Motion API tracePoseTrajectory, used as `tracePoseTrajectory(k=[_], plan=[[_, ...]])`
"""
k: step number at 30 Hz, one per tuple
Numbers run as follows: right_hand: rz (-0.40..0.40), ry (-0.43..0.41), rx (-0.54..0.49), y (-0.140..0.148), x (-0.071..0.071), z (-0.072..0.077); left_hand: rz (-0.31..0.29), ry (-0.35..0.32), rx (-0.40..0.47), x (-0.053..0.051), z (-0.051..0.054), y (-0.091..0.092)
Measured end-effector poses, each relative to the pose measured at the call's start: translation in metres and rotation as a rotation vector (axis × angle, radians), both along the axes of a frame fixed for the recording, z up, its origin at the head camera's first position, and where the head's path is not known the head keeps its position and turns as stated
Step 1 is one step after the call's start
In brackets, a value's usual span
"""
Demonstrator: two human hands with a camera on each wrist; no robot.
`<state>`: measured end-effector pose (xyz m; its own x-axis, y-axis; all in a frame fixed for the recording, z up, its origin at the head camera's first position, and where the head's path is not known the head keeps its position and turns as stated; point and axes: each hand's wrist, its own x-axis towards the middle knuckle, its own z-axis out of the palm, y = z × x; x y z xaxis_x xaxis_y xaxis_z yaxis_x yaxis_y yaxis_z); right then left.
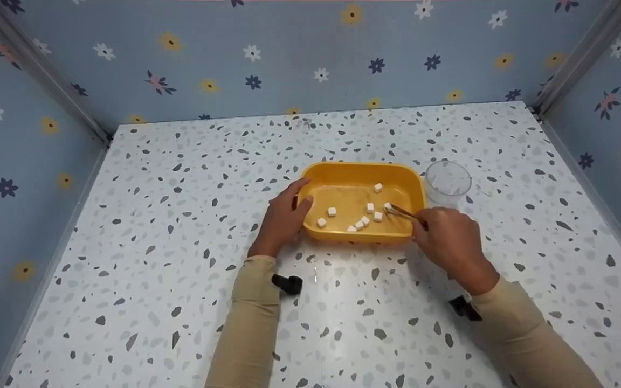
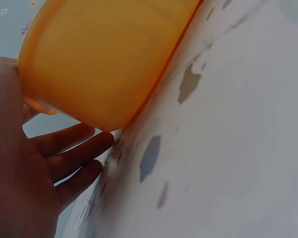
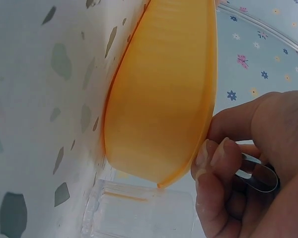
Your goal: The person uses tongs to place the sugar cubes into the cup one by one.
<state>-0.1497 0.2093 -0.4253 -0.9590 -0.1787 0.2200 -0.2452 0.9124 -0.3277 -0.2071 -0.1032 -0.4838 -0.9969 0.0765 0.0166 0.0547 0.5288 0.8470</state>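
A yellow plastic tub (image 1: 364, 235) stands on the speckled table, with several small white cubes (image 1: 332, 212) scattered on its floor. My left hand (image 1: 282, 218) holds the tub's left end, thumb over the rim; in the left wrist view its other fingers (image 2: 77, 153) spread along the outside wall. Metal tweezers (image 1: 401, 212) are gripped in my right hand (image 1: 450, 240) at the tub's right end. Their tips are at one white cube (image 1: 387, 206); whether they pinch it is too small to tell. The tweezers' rounded bend (image 3: 268, 181) shows in the right wrist view.
A clear, round plastic cup (image 1: 448, 180) stands just beyond my right hand, close to the tub's right end. Flowered blue panels (image 1: 310, 59) rise along the back and both sides of the speckled table (image 1: 181, 302).
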Motion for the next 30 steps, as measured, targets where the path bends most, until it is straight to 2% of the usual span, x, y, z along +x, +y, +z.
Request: tracePoseTrajectory(k=[8,17,30], plan=[[0.007,-0.003,0.007,0.0007,-0.0007,0.0,-0.002,0.011,-0.005,-0.0002,0.0003,0.0002],[0.015,0.056,0.006,0.0022,-0.0002,-0.0013,-0.008,0.013,-0.003,-0.0003,0.0006,0.0004],[0.039,0.075,0.004,0.0025,0.0009,-0.0019,-0.009,0.009,-0.001,0.0002,-0.0002,-0.0009]])
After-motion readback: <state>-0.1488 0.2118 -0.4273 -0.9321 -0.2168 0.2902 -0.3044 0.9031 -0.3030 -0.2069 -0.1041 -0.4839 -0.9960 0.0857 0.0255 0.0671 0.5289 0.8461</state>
